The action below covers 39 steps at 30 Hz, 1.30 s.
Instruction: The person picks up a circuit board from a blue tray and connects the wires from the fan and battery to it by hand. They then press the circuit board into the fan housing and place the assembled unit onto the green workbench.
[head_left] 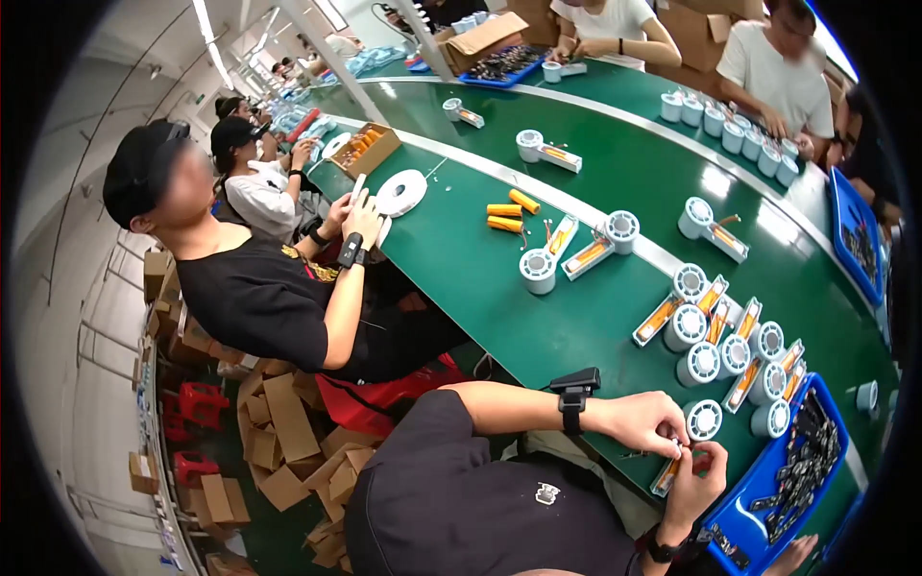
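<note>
At the front edge of the green table, my left hand (645,422) pinches a tiny part too small to make out, by the handle end of a small light-blue fan housing (704,420). My right hand (698,480) meets it there with bent fingers, gripping the open handle, where an orange battery shows. The round head of this housing lies beyond my fingertips. Just past it sit several like housings (735,354), round heads with open handles holding orange batteries and wires. Beside my right hand is a blue tray (759,494) of small black parts.
Loose orange batteries (504,209) and more fan housings (538,271) lie farther up the table. At my left, a person (259,288) in black works near a white reel (400,193). Across the table, people sit behind rows of housings (732,136). Cardboard boxes (288,422) cover the floor.
</note>
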Available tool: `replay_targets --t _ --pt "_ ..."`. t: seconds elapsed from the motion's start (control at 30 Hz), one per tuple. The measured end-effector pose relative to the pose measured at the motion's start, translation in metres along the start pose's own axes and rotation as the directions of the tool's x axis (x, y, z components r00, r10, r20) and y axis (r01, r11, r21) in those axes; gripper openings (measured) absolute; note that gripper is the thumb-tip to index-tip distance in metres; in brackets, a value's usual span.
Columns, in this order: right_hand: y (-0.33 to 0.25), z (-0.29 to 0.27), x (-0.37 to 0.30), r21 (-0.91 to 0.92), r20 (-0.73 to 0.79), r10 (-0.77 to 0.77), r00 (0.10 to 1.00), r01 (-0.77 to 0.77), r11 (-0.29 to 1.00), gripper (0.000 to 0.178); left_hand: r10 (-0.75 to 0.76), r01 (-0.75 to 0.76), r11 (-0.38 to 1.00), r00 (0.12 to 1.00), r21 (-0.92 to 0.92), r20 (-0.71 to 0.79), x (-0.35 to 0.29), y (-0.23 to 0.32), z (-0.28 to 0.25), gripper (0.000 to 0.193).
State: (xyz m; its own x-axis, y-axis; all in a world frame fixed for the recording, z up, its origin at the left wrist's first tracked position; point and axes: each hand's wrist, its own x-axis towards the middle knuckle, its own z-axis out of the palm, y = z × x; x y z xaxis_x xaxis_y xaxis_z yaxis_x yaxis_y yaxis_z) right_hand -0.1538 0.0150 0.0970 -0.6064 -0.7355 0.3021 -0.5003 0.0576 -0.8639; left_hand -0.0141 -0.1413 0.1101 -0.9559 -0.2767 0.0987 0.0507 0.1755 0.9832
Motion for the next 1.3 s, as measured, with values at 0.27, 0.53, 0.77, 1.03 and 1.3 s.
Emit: replay_targets --t 0.27,0.53,0.77,1.03,1.3 --pt "0.015 -0.049 -0.001 0.191 0.582 0.169 0.795 -0.336 0.922 0.007 -0.292 0.202 0.849 0.949 -0.488 -0.116 0.002 0.031 0.035 0.022" --pt "-0.065 -0.064 0.027 -0.316 0.674 0.249 0.695 -0.033 0.948 0.026 0.506 -0.510 0.327 0.805 0.795 0.309 0.044 0.036 0.012 0.017" --pt "-0.048 -0.068 0.014 -0.603 0.546 0.139 0.826 0.272 0.750 0.023 0.377 -0.447 0.428 0.878 0.786 0.294 0.056 -0.016 0.030 0.016" --pt "-0.013 -0.028 -0.002 -0.315 0.150 0.168 0.974 -0.114 0.942 0.026 0.423 -0.281 0.602 0.906 0.747 -0.001 0.046 -0.009 0.041 0.014" --pt "0.011 -0.038 -0.022 -0.109 0.227 0.214 0.950 -0.193 0.975 0.034 0.463 -0.299 0.406 0.882 0.864 0.088 0.034 -0.003 0.035 0.011"
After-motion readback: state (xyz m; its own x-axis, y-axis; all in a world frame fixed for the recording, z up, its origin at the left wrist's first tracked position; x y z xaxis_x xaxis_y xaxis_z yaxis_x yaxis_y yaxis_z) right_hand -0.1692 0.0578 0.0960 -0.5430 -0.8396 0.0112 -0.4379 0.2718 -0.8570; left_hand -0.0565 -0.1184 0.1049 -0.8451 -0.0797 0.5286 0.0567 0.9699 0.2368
